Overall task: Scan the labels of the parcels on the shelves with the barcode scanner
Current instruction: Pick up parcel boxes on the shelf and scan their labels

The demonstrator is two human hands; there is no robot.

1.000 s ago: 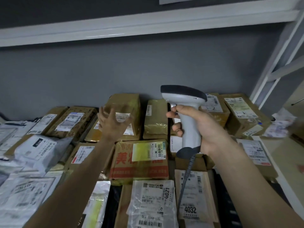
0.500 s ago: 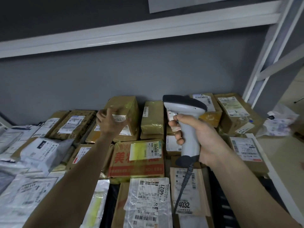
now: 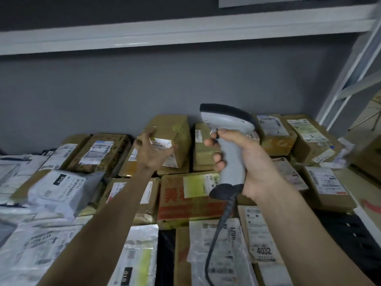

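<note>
My right hand [image 3: 245,159] grips the handle of a grey barcode scanner [image 3: 226,129] with a dark head, held upright over the parcels; its cable [image 3: 216,234] hangs down. My left hand [image 3: 151,153] reaches to the back row and grips the left side of a brown taped carton [image 3: 175,129] with a white label [image 3: 160,143] on its front. A red-printed carton [image 3: 185,199] with a yellow-white label lies just in front, between my forearms.
The shelf is packed with brown cartons and white mailer bags [image 3: 59,188], labels up, including one marked 4032 [image 3: 263,250]. A white shelf beam [image 3: 185,32] runs overhead, a white upright [image 3: 350,75] stands at right, and the grey wall [image 3: 165,89] closes the back.
My left hand went from open and spread above the back row to gripping the taped carton. The scanner in my right hand stays upright, shifted slightly.
</note>
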